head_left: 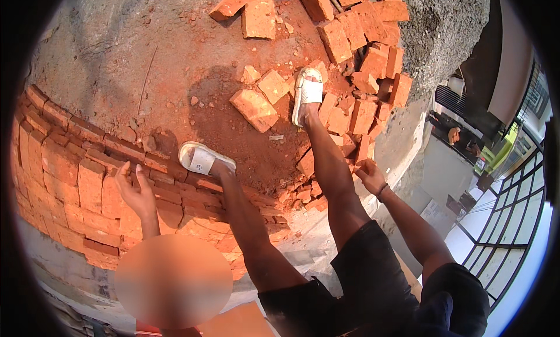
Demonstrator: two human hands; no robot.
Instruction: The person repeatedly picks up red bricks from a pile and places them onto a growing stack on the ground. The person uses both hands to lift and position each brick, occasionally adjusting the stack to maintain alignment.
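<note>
My left hand (137,194) is over the stacked red bricks (90,185) at the left, fingers apart and holding nothing. Whether it touches the stack I cannot tell. A blurred oval covers part of the forearm below it. My right hand (370,176), with a dark band at the wrist, hangs beside my right leg, near the loose brick pile (363,116). Its fingers are loosely bent and apart, with nothing seen in them. Between my feet and just beyond lie a whole brick (254,110) and a smaller piece (273,86).
My left white sandal (201,160) stands beside the stack, the right one (308,92) against the loose bricks. More bricks (258,16) lie at the far side on dusty ground. A grey gravel heap (437,28) rises at the upper right. Window bars (504,220) stand at the right.
</note>
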